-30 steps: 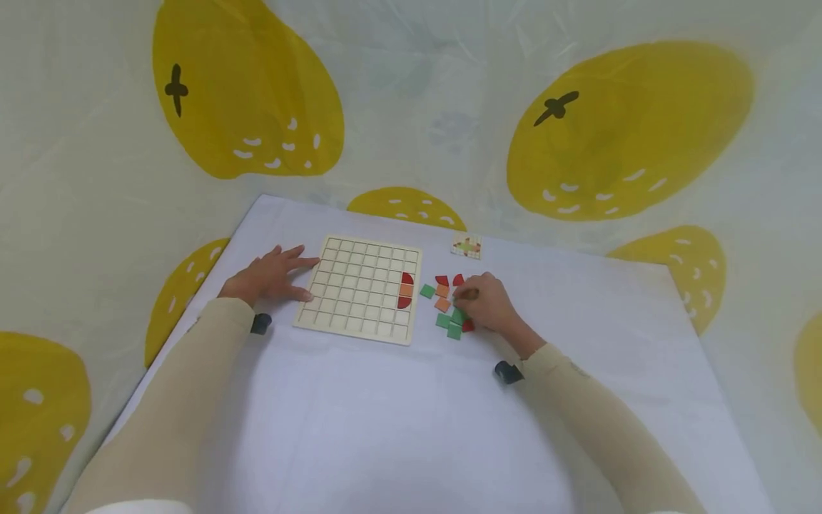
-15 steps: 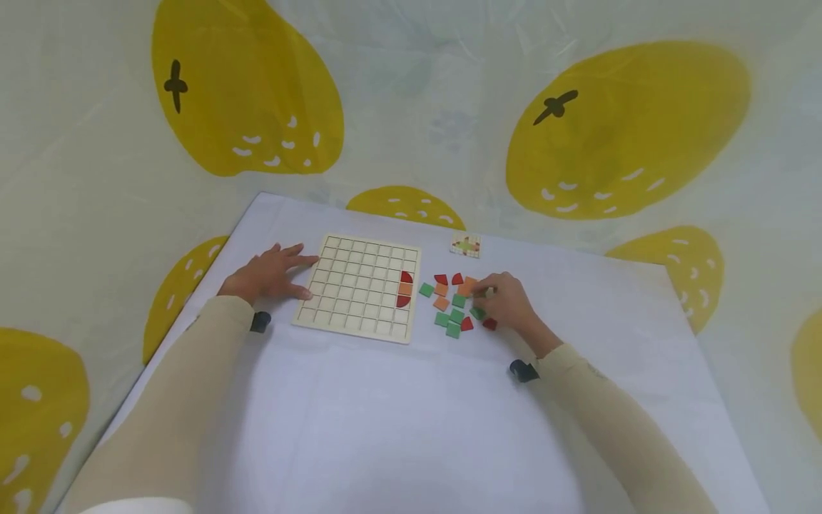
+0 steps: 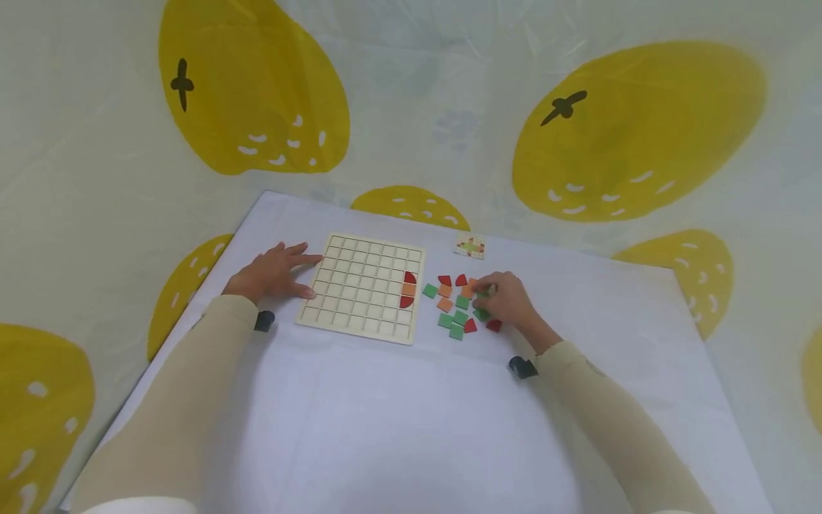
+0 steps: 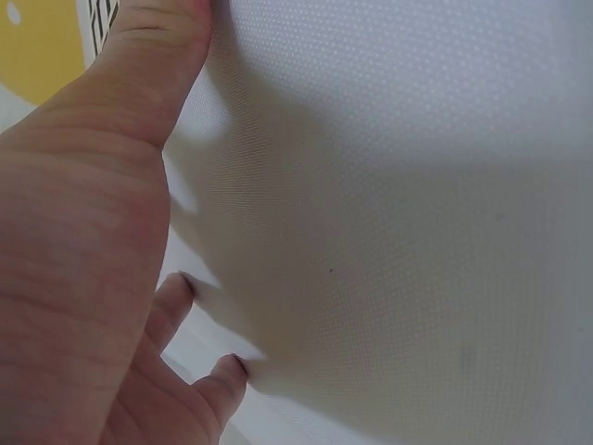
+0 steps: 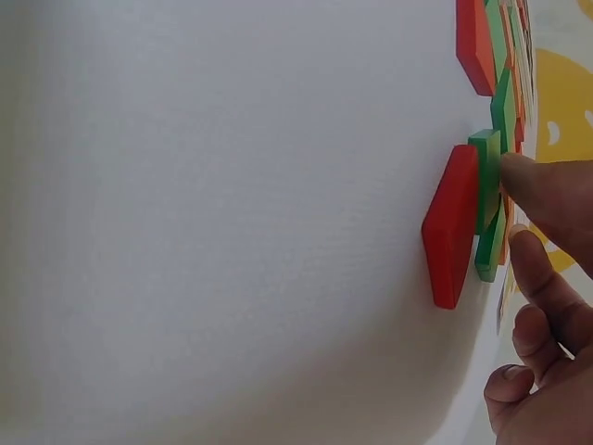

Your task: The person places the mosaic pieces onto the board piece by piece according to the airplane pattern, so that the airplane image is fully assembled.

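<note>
My left hand lies with spread fingers at the left edge of a pale wooden grid board, thumb and fingertip on its rim. Two red quarter-round pieces with an orange square between them form a column near the board's right edge. My right hand is over the right side of a loose pile of tiles, fingers loosely bent, thumb and index apart. In the right wrist view, its thumb tip is right at a green tile, beside a red piece. The hand partly hides green tiles.
Several green tiles, orange tiles and red pieces lie between board and right hand. A small pattern card lies behind them. The white table meets a curtain printed with yellow fruit.
My right hand has moved a little right over the pile, uncovering orange, green and red pieces, then stayed there. The left hand remains at the board's edge. The view has shifted slightly.
</note>
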The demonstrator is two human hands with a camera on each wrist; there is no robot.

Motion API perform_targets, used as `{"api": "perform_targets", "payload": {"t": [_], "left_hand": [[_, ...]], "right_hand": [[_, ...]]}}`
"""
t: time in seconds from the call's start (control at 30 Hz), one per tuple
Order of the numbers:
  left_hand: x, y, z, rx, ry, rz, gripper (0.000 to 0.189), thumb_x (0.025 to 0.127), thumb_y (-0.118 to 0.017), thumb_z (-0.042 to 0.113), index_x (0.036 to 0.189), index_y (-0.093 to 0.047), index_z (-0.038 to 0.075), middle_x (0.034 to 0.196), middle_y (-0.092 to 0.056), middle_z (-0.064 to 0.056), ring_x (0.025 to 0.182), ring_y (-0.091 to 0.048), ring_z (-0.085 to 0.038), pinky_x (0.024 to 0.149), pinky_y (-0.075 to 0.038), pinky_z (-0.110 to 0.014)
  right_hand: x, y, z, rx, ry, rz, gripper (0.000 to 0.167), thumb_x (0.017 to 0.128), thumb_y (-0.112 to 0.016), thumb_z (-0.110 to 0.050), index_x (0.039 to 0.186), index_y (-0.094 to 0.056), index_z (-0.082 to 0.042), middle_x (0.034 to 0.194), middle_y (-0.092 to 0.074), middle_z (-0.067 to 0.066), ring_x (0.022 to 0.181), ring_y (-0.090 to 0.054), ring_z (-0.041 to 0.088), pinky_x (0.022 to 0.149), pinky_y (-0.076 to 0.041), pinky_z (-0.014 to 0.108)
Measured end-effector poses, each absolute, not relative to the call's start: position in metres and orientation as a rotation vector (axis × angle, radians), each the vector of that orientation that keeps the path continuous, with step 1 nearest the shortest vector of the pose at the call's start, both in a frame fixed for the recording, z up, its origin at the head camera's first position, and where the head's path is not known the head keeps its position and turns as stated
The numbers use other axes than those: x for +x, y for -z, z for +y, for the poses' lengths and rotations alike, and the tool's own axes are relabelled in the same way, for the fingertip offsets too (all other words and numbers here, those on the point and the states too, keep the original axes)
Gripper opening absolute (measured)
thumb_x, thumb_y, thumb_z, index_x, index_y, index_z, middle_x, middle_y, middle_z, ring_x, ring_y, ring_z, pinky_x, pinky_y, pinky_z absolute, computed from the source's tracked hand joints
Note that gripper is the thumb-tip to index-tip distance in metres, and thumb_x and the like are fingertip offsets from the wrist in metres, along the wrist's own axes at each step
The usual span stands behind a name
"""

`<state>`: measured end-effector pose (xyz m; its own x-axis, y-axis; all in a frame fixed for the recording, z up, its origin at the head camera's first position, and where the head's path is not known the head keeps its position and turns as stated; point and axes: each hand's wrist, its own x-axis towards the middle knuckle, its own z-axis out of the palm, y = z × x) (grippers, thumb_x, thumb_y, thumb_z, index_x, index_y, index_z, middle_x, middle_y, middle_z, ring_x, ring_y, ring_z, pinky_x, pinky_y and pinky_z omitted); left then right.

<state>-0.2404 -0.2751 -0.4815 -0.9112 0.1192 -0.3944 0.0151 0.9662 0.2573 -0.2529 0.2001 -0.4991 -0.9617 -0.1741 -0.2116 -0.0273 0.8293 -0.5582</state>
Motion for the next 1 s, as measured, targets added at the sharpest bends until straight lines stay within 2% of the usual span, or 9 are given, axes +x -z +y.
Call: {"api": "perform_targets", "payload": {"t": [0.2, 0.7, 1.0], "left_hand": [[-0.24, 0.481, -0.275, 0.076, -0.346, 2.695, 0.096, 0.08, -0.083, 0.059, 0.162, -0.035, 0.041, 0.178, -0.015, -0.005, 0.163, -0.003, -0.047, 0.125, -0.012, -0.076], [-0.242, 0.481, -0.275, 0.063, -0.356, 2.676, 0.097, 0.079, -0.083, 0.06, 0.162, -0.035, 0.041, 0.178, -0.013, -0.005, 0.163, -0.001, -0.047, 0.124, -0.01, -0.077], [-0.241, 0.481, -0.276, 0.075, -0.357, 2.688, 0.097, 0.08, -0.083, 0.06, 0.162, -0.035, 0.04, 0.178, -0.014, -0.005, 0.163, -0.001, -0.047, 0.124, -0.01, -0.078]], "right_hand": [[-0.254, 0.499, 0.194, -0.132, 0.835, 2.746, 0.035, 0.095, -0.076, -0.02, 0.129, -0.074, -0.013, 0.134, -0.064, 0.011, 0.125, -0.05, 0.029, 0.1, -0.058, 0.044], [-0.258, 0.502, 0.189, -0.056, 0.817, 2.715, 0.035, 0.096, -0.076, -0.024, 0.128, -0.072, -0.011, 0.132, -0.058, 0.013, 0.121, -0.05, 0.03, 0.077, -0.061, 0.03], [-0.258, 0.495, 0.188, -0.065, 0.776, 2.703, 0.035, 0.095, -0.076, -0.025, 0.126, -0.071, -0.008, 0.128, -0.057, 0.014, 0.117, -0.051, 0.03, 0.078, -0.061, 0.031]]}}
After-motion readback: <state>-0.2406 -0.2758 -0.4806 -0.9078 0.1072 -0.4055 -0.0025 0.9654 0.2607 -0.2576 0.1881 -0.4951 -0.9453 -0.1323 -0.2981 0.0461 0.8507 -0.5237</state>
